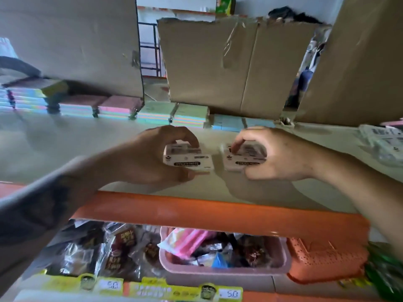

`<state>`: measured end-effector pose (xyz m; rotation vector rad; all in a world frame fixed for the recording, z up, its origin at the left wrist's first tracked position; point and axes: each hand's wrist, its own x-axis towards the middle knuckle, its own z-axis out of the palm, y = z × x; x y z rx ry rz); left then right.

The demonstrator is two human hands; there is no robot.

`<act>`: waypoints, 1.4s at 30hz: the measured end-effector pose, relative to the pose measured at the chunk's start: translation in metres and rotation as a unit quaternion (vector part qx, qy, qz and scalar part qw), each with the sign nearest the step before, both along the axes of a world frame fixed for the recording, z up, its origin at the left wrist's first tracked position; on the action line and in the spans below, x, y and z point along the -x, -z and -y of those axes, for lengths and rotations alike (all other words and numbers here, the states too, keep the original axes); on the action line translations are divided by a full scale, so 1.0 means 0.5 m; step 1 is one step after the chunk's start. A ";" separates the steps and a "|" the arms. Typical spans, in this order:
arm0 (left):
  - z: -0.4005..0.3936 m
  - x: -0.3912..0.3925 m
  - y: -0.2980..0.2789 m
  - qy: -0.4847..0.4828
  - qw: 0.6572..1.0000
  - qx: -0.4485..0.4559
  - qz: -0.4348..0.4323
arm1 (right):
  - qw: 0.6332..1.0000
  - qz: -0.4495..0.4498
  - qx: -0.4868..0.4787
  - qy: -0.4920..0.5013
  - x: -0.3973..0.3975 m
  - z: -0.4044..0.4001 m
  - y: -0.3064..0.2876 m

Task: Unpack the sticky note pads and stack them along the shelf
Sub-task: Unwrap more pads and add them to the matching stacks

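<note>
Two white sticky note packs sit on your pale shelf [65, 149]: left hand [152, 153] grips the left pack [189, 160], right hand [281, 153] pinches the right pack [244, 159]; cardboard panels [218, 66] stand at 12 o'clock.

We see two white packs, the left pack [187, 156] and the right pack [245, 156], each printed with black bars and lettering. The shelf [65, 147] they lie on is pale cream, with a bright orange front edge [218, 211]. Along the back runs a row of pads [122, 109] in pastel stripes: pink tops at the left, green and blue toward the right. The cardboard [229, 66] behind is plain brown with shiny clear tape. Below, a pink basket [224, 272] sits beside an orange perforated basket [327, 260]. Dark brown snack bags [122, 256] show red labels. The price strip [174, 290] is yellow and orange with white tags.
</note>
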<state>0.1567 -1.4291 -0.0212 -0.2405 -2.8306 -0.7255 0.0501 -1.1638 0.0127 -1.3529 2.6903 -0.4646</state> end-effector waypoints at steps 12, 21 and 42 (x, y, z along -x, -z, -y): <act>0.009 0.000 -0.003 -0.017 0.954 -0.297 -0.041 | 0.977 -0.040 0.185 -0.101 -0.002 0.107 -0.015; 0.007 -0.011 -0.001 -0.038 0.968 -0.137 -0.206 | 0.949 0.082 0.297 -0.072 0.045 0.097 0.007; -0.007 -0.008 0.005 -0.086 0.991 0.023 -0.098 | 0.999 0.040 -0.014 -0.033 0.056 0.032 -0.050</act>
